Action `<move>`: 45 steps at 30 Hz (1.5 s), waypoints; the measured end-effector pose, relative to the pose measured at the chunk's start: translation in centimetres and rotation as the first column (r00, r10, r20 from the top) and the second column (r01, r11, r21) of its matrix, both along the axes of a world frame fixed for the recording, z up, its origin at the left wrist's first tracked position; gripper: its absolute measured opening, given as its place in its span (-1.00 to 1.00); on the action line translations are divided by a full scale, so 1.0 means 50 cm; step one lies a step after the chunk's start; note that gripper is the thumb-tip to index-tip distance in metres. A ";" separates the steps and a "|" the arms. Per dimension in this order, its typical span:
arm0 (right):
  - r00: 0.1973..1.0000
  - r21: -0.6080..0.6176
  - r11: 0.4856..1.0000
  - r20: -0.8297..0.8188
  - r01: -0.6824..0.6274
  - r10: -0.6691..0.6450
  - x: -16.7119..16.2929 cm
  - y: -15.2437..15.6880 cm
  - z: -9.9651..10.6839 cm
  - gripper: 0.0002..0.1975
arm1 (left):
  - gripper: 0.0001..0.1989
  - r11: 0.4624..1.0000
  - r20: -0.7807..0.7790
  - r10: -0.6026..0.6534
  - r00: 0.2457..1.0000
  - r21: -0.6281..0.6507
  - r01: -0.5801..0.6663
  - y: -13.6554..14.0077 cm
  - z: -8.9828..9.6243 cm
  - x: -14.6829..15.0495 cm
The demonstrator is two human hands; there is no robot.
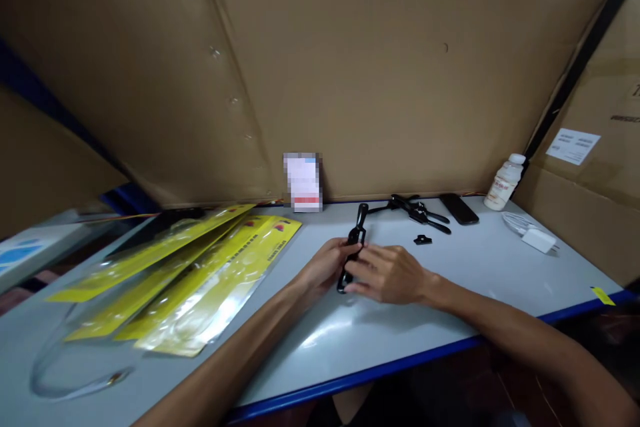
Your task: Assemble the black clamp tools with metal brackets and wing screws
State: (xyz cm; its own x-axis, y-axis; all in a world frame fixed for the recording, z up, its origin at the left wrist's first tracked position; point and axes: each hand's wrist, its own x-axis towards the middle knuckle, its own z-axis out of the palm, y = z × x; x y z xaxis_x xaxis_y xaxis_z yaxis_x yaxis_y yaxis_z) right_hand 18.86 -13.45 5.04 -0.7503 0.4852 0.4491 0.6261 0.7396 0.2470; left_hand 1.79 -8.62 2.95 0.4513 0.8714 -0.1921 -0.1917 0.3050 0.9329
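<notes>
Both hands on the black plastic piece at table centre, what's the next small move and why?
Probably ease the long black plastic clamp piece toward the body. The left hand and right hand cover only its near end, while the far end sticks out close to the small loose black plastic part on the grey table.

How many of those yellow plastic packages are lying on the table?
3, as far as can be told: the yellow packages lie fanned and overlapping on the table, left of the left hand. The stack is blurred, so more may lie hidden underneath.
</notes>
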 end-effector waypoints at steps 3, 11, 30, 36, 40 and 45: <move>0.961 -0.187 0.963 -0.163 0.194 -0.225 0.065 0.043 0.027 -0.69 | -0.89 0.997 -0.007 0.028 1.000 -0.065 -0.028 -0.002 0.012 -0.004; 0.937 -0.750 0.651 -0.133 0.117 -0.322 0.189 0.112 0.018 -0.88 | -0.88 0.997 -0.067 0.030 0.997 -0.072 -0.035 -0.018 0.034 0.001; 0.995 -0.744 0.668 -0.050 0.018 -0.082 0.135 0.058 0.022 -0.68 | -0.80 0.993 -0.106 0.116 0.988 -0.002 -0.117 -0.016 0.012 0.008; 0.947 -0.655 0.712 0.015 0.253 -0.322 0.163 0.070 0.005 -0.72 | -0.71 0.995 -0.109 0.099 0.989 0.016 -0.098 -0.019 0.019 0.001; 0.930 -0.581 0.748 0.042 0.321 -0.366 0.184 0.080 0.001 -0.79 | -0.71 0.996 -0.128 0.084 0.988 0.004 -0.084 -0.021 0.022 0.002; 0.945 -0.527 0.790 0.094 0.313 -0.312 0.179 0.080 0.011 -0.83 | -0.71 0.996 -0.146 0.086 0.986 0.025 -0.084 -0.021 0.022 0.004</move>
State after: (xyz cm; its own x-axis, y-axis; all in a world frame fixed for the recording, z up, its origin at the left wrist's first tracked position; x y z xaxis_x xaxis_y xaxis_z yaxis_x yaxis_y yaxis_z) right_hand 27.82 -9.46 5.59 -0.5171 0.8543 0.0526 0.8457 0.5195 -0.1223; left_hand 1.98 -9.65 4.03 0.3435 0.9095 -0.2341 -0.0769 0.2756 0.9582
